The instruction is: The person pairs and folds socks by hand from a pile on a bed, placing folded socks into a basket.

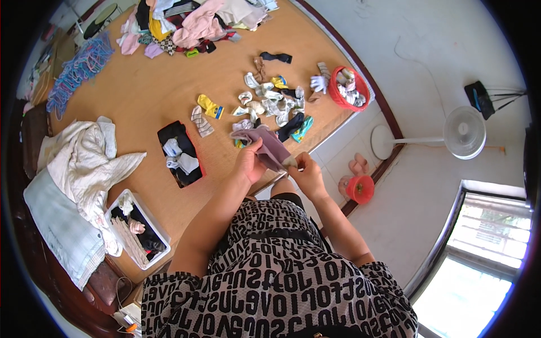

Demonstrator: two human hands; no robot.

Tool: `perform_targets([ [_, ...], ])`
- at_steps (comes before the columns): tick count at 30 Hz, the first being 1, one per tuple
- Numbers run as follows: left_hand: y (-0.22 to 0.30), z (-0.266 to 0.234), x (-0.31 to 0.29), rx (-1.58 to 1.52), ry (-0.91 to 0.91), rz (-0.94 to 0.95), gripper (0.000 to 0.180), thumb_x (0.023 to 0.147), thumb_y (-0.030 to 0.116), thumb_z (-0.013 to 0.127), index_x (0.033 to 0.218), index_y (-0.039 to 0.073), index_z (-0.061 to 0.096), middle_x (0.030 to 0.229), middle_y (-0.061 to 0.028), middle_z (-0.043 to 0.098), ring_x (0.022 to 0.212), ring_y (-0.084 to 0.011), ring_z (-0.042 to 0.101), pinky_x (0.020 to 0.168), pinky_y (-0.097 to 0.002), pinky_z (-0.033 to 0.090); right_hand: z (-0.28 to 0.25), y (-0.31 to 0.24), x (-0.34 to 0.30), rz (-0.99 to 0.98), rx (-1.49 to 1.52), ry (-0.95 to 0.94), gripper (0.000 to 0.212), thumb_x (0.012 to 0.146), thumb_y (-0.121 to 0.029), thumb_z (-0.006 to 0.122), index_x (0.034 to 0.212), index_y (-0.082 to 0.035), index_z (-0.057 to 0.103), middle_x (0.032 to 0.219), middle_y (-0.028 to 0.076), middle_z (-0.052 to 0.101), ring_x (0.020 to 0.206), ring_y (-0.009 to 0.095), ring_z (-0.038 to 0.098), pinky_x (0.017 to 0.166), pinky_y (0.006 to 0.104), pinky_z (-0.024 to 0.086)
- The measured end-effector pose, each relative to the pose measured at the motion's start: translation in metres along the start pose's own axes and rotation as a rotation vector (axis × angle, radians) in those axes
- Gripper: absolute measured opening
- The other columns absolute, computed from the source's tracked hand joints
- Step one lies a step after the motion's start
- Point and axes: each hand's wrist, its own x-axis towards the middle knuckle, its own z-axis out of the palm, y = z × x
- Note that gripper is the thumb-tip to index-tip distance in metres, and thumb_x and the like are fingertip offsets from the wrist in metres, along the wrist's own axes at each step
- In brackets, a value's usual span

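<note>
A mauve sock (pixel 270 148) with a paler tip is stretched between my two hands above the near edge of the bed. My left hand (pixel 249 162) is closed on its left part, thumb on top. At the pale right end, my right hand (pixel 307 174) pinches the fabric. Just beyond lie several loose socks (pixel 274 105) in white, grey and black. A yellow sock (pixel 209 106) and a striped sock (pixel 201 121) lie to their left. Left of my hands, a black box with red edges (pixel 194 147) holds some white folded socks (pixel 181 157).
A white bin (pixel 159 252) with clothing stands at lower left, beside crumpled bedding (pixel 84 158). Blue hangers (pixel 79 73) and a clothes heap (pixel 197 25) lie farther off. At right are a red basket (pixel 366 93), a white fan (pixel 465 132) and a red bucket (pixel 360 190).
</note>
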Motion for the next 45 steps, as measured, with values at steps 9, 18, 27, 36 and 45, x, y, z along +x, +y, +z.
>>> perform_targets([
  [9, 0.001, -0.003, -0.001, 0.188, 0.003, -0.064, 0.043, 0.075, -0.005, 0.042, 0.118, -0.003, 0.045, 0.113, -0.014, 0.054, 0.106, -0.0271, 0.053, 0.093, -0.0415, 0.043, 0.0, -0.003, 0.007, -0.007, 0.358, 0.018, 0.042, 0.076, -0.019, 0.067, 0.11, 0.001, 0.055, 0.112, 0.013, 0.056, 0.102, 0.02, 0.054, 0.078, 0.0331, 0.045],
  [18, 0.011, -0.024, 0.011, -0.026, 0.108, -0.023, 0.045, 0.07, -0.007, 0.042, 0.115, -0.005, 0.044, 0.112, -0.0159, 0.053, 0.104, -0.0266, 0.054, 0.096, -0.0414, 0.041, -0.006, -0.011, 0.009, 0.227, 0.502, -0.283, 0.038, 0.083, -0.024, 0.065, 0.107, 0.004, 0.057, 0.084, 0.005, 0.061, 0.073, 0.01, 0.055, 0.066, 0.0245, 0.046],
  [27, 0.026, -0.004, -0.007, 0.071, 0.081, -0.012, 0.038, 0.084, 0.023, 0.057, 0.115, 0.003, 0.049, 0.114, -0.0118, 0.054, 0.107, -0.0249, 0.052, 0.095, -0.0429, 0.039, -0.02, -0.033, -0.001, 0.082, 0.129, -0.371, 0.034, 0.079, -0.024, 0.069, 0.1, 0.001, 0.059, 0.079, 0.004, 0.061, 0.071, 0.008, 0.054, 0.065, 0.0248, 0.045],
  [36, 0.028, -0.012, -0.003, 0.209, -0.018, -0.111, 0.042, 0.086, 0.031, 0.057, 0.12, 0.007, 0.048, 0.114, -0.0089, 0.056, 0.108, -0.0237, 0.052, 0.097, -0.0411, 0.037, -0.02, -0.029, -0.008, -0.067, 0.12, -0.378, 0.028, 0.079, -0.02, 0.068, 0.097, 0.0, 0.061, 0.079, 0.004, 0.062, 0.073, 0.009, 0.054, 0.067, 0.0249, 0.045],
  [45, 0.029, -0.026, 0.024, 0.207, 0.132, -0.007, 0.038, 0.083, 0.026, 0.062, 0.113, 0.005, 0.051, 0.107, -0.0106, 0.06, 0.098, -0.0233, 0.059, 0.087, -0.0398, 0.047, -0.026, -0.031, -0.01, -0.015, 0.081, -0.479, 0.024, 0.081, -0.019, 0.066, 0.093, 0.001, 0.06, 0.072, 0.003, 0.059, 0.069, 0.008, 0.053, 0.061, 0.0248, 0.044],
])
